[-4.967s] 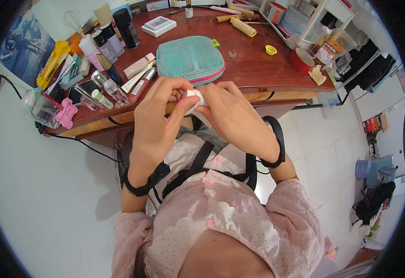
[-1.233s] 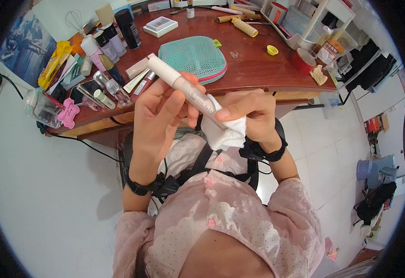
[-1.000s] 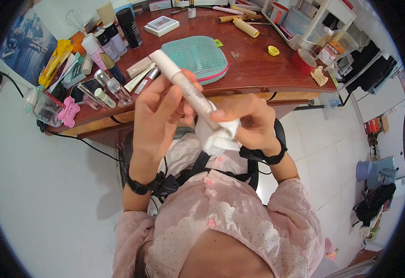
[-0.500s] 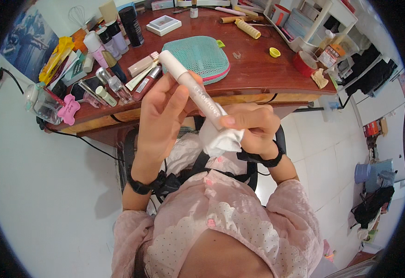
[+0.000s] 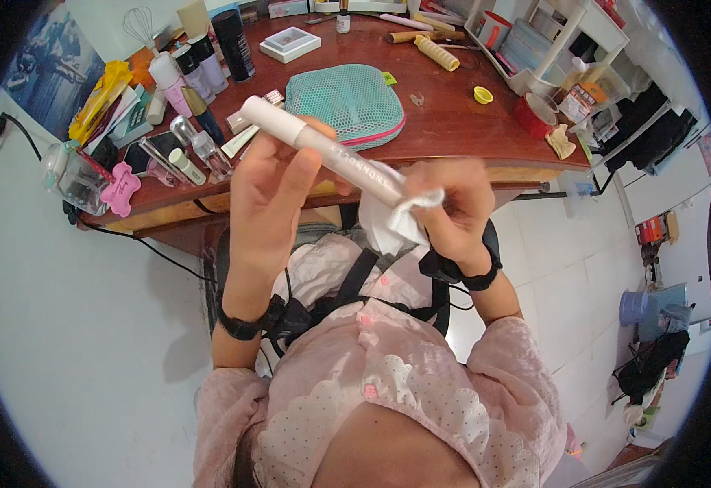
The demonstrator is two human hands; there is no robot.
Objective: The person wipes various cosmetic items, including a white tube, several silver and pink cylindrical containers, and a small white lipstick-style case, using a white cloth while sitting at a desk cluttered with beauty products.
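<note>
A slim pale-pink cosmetic tube (image 5: 347, 165) with a white cap is held slantwise above my lap, its capped end up to the left. My left hand (image 5: 278, 183) grips it near the cap, thumb on top and fingers behind. At the tube's lower right end, my right hand (image 5: 457, 207) pinches a crumpled white cloth (image 5: 388, 224) against it. The cloth wraps that end and hangs below it. Beyond the tube, on the desk, lies a turquoise mesh pouch (image 5: 343, 102) with a pink zip.
Bottles, tubes and other cosmetics crowd the left of the brown desk (image 5: 453, 122), with a whisk (image 5: 138, 28) behind. A small white box (image 5: 289, 44) sits at the back. On the right are a yellow cap (image 5: 482, 95), a red tape roll (image 5: 536, 114) and a white shelf (image 5: 595, 37).
The tube has tipped flatter, its capped end moving left and down. My left hand has shifted left with it, and my right hand has turned, drawing the cloth up over the tube's end.
</note>
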